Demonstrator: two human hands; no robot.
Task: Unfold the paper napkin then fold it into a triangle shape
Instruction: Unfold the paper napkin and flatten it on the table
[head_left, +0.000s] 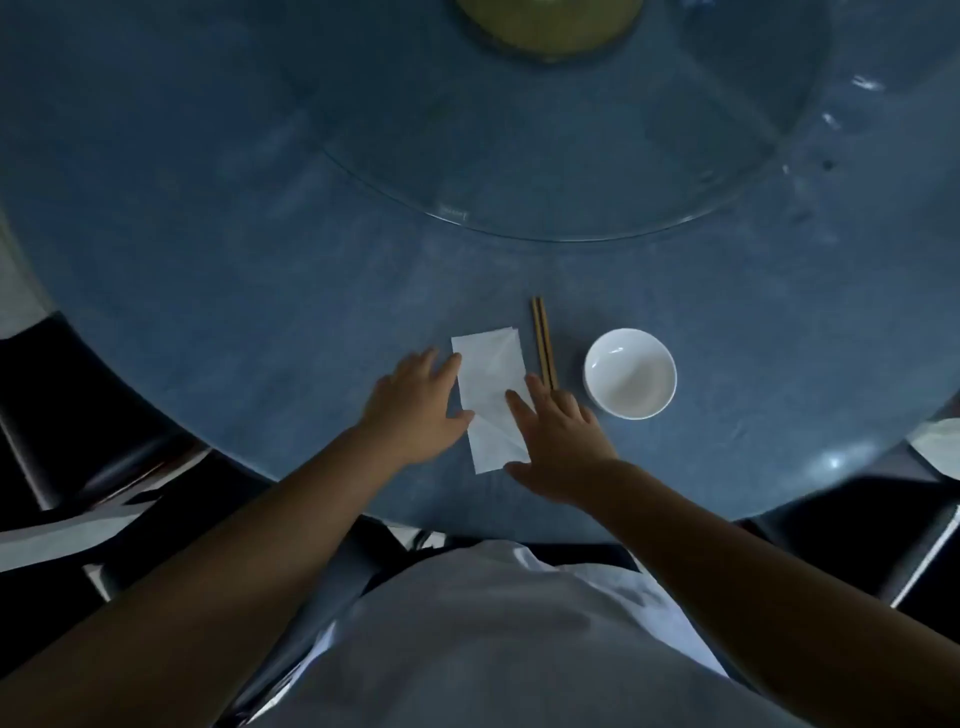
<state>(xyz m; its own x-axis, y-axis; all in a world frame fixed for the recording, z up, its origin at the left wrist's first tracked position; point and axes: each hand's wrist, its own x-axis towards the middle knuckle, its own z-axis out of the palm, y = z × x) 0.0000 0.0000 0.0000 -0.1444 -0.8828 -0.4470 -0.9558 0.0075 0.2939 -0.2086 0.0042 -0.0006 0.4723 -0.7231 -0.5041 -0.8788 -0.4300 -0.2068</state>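
Note:
A white paper napkin (490, 384), folded into a long rectangle with faint diagonal creases, lies flat on the blue table (291, 322) near its front edge. My left hand (415, 410) rests palm down at the napkin's left edge, fingers spread, thumb touching the paper. My right hand (558, 441) lies palm down over the napkin's lower right part, with its fingers on the paper. Neither hand grips the napkin.
A pair of wooden chopsticks (543, 343) lies just right of the napkin, partly under my right fingers. A white empty bowl (630, 373) stands further right. A round glass turntable (545, 156) fills the table's centre. Dark chairs stand at both sides.

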